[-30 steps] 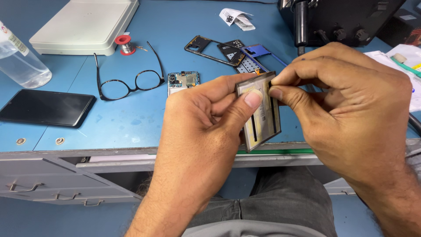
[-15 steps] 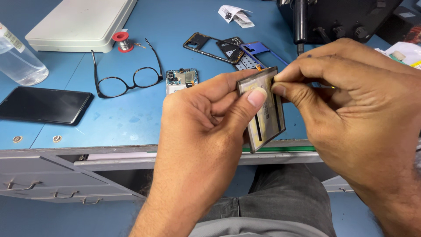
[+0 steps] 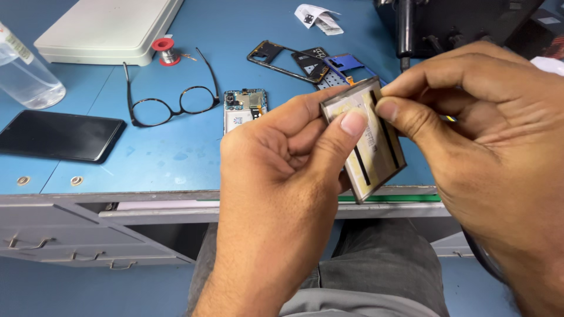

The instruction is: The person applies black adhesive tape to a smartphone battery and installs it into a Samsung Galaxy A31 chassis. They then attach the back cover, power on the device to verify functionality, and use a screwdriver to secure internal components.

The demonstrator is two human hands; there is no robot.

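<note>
Tilting in mid-air right of the frame's centre, the flat rectangular grey phone battery with two dark strips and yellowish adhesive residue (image 3: 369,141) runs its long axis from the upper left down to the lower right, its broad face turned toward the camera. Its lower corner hangs just past the front edge of the blue workbench (image 3: 147,158). The left hand (image 3: 282,176) clamps it from the left, thumb pressed on the upper face and fingers curled behind, so the battery's back and left edge are hidden. The right hand (image 3: 493,152) pinches at the top edge, thumb and forefinger together on the battery; what lies between those tips is too small to make out, and the wrist is cut off at the frame's right side.

Behind the hands, partly covered, lie a phone body with exposed circuit board (image 3: 242,105), a black phone mid-frame (image 3: 282,61) and a blue perforated plate (image 3: 346,67). Left of these sit black-rimmed spectacles (image 3: 170,100), a small red solder spool (image 3: 164,50), a dark phone screen panel (image 3: 59,136), a flat white box (image 3: 108,29) and, cut off at the left edge, a clear plastic bottle (image 3: 23,76) holding clear liquid. Dark equipment (image 3: 458,23) fills the upper right.
</note>
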